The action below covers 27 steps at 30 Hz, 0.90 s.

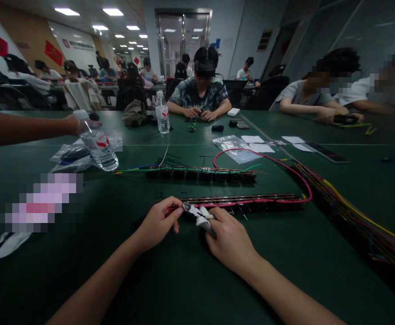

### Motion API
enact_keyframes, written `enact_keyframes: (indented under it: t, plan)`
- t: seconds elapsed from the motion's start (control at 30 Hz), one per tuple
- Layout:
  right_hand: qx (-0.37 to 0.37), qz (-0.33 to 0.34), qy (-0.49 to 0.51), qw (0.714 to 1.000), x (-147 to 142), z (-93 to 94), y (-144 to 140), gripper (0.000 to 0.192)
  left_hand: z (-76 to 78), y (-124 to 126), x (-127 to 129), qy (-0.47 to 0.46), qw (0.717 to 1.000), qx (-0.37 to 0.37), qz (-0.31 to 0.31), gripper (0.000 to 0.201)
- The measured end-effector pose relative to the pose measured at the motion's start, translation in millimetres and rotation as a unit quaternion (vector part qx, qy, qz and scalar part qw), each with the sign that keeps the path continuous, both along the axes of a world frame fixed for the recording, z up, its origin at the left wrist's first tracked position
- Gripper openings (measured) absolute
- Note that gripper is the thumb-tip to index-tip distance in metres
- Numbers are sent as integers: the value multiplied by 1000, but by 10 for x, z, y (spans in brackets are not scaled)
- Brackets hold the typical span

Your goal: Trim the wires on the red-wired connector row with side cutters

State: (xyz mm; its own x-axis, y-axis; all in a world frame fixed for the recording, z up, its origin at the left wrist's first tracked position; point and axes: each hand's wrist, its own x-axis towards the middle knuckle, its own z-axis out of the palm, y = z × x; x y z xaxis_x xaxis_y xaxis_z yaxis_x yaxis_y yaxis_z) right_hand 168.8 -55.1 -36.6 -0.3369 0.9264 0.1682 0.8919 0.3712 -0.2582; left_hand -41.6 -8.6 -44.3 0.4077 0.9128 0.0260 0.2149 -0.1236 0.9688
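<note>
Two bare forearms reach in from the near edge of a matte, dark green worktop (184, 280), meeting over a pair of small wire cutters (197, 214). Right hand (229, 241) is clenched around the cutters' pale, rounded handles, its grip closed on them, with the short metal tip pointing left. Left hand (157, 223) pinches the end of a thin pink wire (261, 155) between thumb and fingertips, just beside the cutter tip; whether the blades touch the wire cannot be told.

That wire runs right along a long, narrow, dark terminal strip (251, 199) lying just beyond the hands, then loops back in a smooth arc toward a crumpled clear plastic bag (233, 146). A second strip (200, 174) of the same ribbed shape lies farther out, parallel, carrying green and blue wires. On the right, a thick loose bundle of coloured wires (353, 216), yellow, red and dark, sweeps diagonally across the worktop.

At the left, another person's hand (74, 124) rests near a tilted, ribbed clear plastic water bottle (98, 144) lying on glossy plastic bags; a second bottle (163, 116) stands upright farther back. Across the worktop a seated person in a patterned shirt (202, 95) handles small dark parts, and white paper slips (256, 142) lie flat nearby.
</note>
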Motion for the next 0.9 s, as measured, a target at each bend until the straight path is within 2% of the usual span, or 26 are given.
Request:
enact_keyframes:
  t: [0.9]
  plan:
    - [-25, 11, -3, 1000, -11, 59, -25, 8, 2, 3, -6, 17, 1000, -1, 2, 14]
